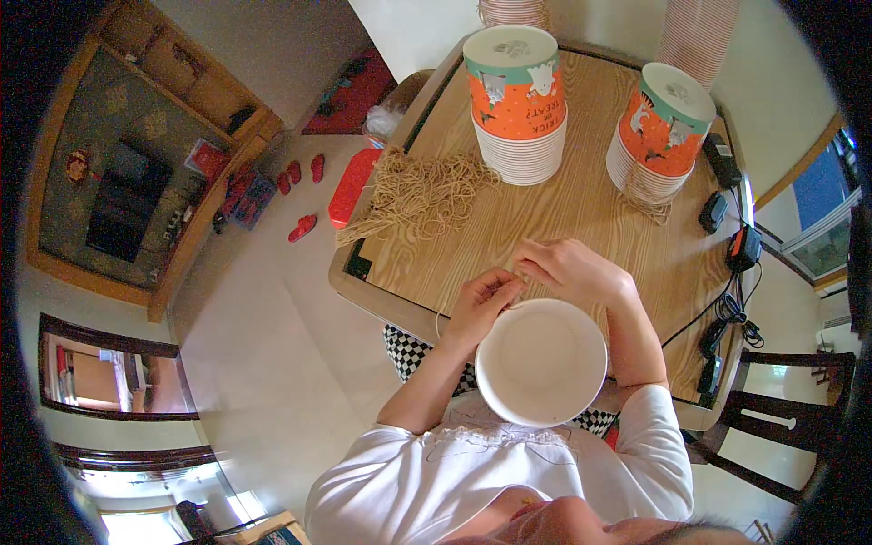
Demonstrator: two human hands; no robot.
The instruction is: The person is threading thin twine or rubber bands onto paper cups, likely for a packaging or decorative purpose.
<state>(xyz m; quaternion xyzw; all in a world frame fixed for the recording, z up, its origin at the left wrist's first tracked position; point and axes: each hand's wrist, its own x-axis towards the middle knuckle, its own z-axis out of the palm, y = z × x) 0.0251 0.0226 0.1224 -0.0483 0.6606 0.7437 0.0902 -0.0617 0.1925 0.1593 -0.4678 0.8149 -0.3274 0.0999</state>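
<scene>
A paper bucket (542, 363), white inside, rests against my body with its open mouth facing up. At its far rim my left hand (486, 304) is closed in a pinch, and a thin loop of twine (440, 318) hangs out beside it. My right hand (572, 270) meets it there, fingers bent and pressed together; whatever lies between those fingertips is too small to make out. Beyond my hands, a heap of loose tan twine (427, 191) covers the table's left side.
Upside-down stacks of orange-and-green paper buckets stand at the table's far middle (516, 104) and far right (661, 127), the right one with twine at its base. A red lid-like object (354, 188) sits by the left edge. Black adapters and cables (727, 309) line the right edge, near a dark chair (772, 418).
</scene>
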